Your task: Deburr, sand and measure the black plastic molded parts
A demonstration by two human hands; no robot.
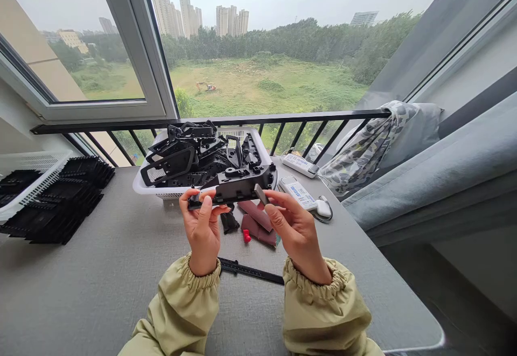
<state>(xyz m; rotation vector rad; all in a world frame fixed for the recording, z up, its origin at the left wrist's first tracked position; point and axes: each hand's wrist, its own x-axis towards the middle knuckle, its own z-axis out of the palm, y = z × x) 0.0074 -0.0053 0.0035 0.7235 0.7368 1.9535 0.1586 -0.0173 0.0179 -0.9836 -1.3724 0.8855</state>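
Note:
A long black plastic part (242, 185) is held up above the table, in front of the white basket. My left hand (204, 229) grips its left end between thumb and fingers. In my right hand (293, 227) a small grey block (262, 194) is pinched between thumb and fingers, its tip at the right portion of the black part. Below the hands lie dark red sandpaper pieces (256, 221), a small red object (246, 236), a small black item (229, 222) and a black caliper (252, 272).
A white basket (161, 189) heaped with black parts stands near the railing (283, 117). Stacked black pieces (60, 200) and another white basket (38, 183) are at the left. White devices (298, 193) with a cable lie at the right, near a curtain (436, 183).

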